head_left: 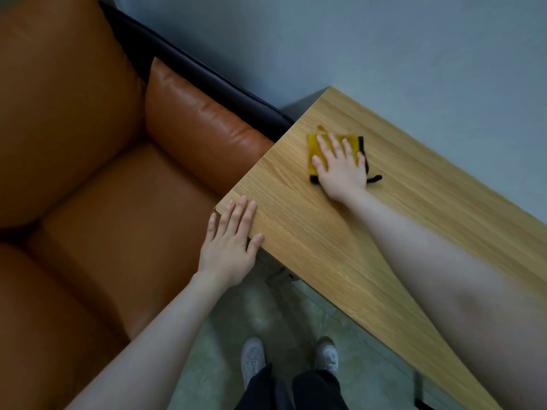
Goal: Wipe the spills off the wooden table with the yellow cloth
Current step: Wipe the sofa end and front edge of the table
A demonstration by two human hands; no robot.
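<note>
Both grips are flat and released: my right hand (340, 167) presses the yellow cloth (331, 149) onto the wooden worktop (399, 202) with fingers spread and straight, and my left hand (229, 247) rests with straight fingers on the worktop's near corner, thumb along the front edge. My palm hides most of the cloth, so I cannot tell how it is folded; what shows is a soft square of mustard-yellow fabric with a black border along its right side and a black loop sticking out beside my wrist. Just beyond my fingertips sits a small amber spill (321, 128), glossy and partly blurred, its near edge touching or slipping under the cloth. The worktop is pale oak-grain laminate, matte, with straight grain running along its length; its right end is cut off by the frame and partly covered by my forearm. Left of it stands a sofa (88, 173) in smooth tan leather with a plump cushion (201, 125) against the armrest. Below, my grey shoes (253, 359) stand on a dull greenish floor (225, 335), hard to make out.
</note>
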